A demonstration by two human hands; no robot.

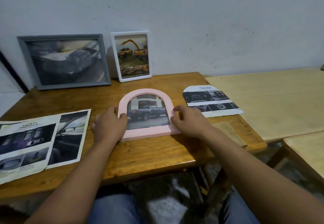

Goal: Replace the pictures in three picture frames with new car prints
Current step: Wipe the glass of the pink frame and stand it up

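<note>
Brown wooden counter [143,155] abuts white plaster wall [192,22]; both hands' fingers [122,116] grip the pink arched plastic frame [149,135] at counter centre.

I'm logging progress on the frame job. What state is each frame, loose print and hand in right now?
Pink arched frame: flat on the table, face up, truck print inside.
Grey frame: propped against the wall, car print inside.
White frame: propped against the wall, yellow-truck print inside.
Safety print: loose, flat on the table.
Arched print: loose, flat on the table.
Left hand: grips the pink frame's left edge.
Right hand: grips its right edge.
</note>
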